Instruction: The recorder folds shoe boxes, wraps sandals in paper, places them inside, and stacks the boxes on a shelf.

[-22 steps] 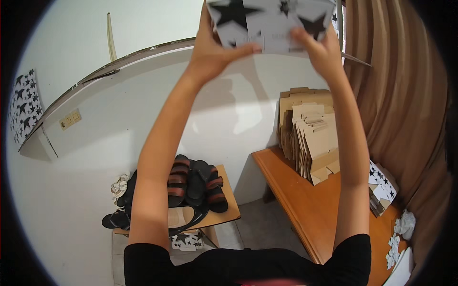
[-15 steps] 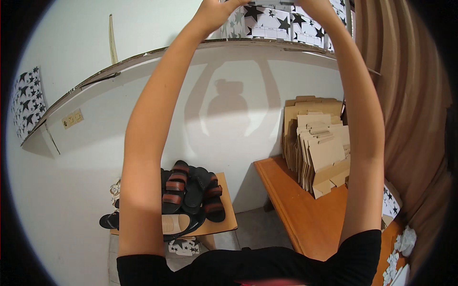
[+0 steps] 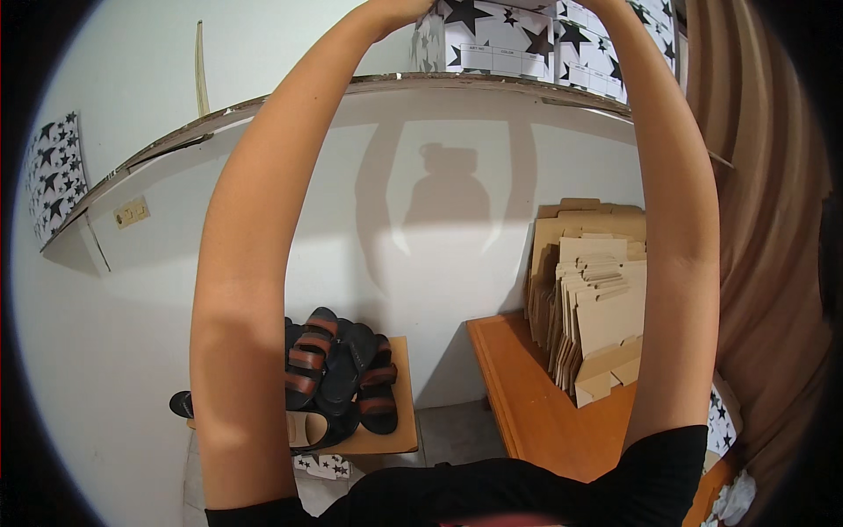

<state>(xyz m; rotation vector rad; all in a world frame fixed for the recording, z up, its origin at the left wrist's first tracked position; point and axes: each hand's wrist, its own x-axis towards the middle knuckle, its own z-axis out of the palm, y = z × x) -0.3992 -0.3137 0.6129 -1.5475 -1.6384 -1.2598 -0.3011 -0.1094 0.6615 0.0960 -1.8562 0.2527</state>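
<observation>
Both my arms are raised toward a high shelf [image 3: 386,83] stacked with white shoe boxes [image 3: 496,44] printed with black stars. My left hand [image 3: 406,9] is at the top edge of the picture, beside the left end of the stack. My right hand [image 3: 604,3] is up at the same height, farther right, in front of the boxes; little more than its wrist shows. A pale strip, perhaps the underside of another box, spans part of the gap between the hands. The picture's edge cuts off the fingers, so their grip cannot be made out.
Black and brown sandals [image 3: 307,356] are piled on a small table [image 3: 399,430], low on the left. Flat brown cardboard blanks [image 3: 597,290] lean against the wall on an orange-brown wooden table [image 3: 518,378]. A brown curtain [image 3: 755,220] hangs on the right.
The view has shifted, so the shelf boxes sit slightly farther right and the tables lower. My hands remain raised at the shelf, and the left has drawn slightly further out of the picture.
</observation>
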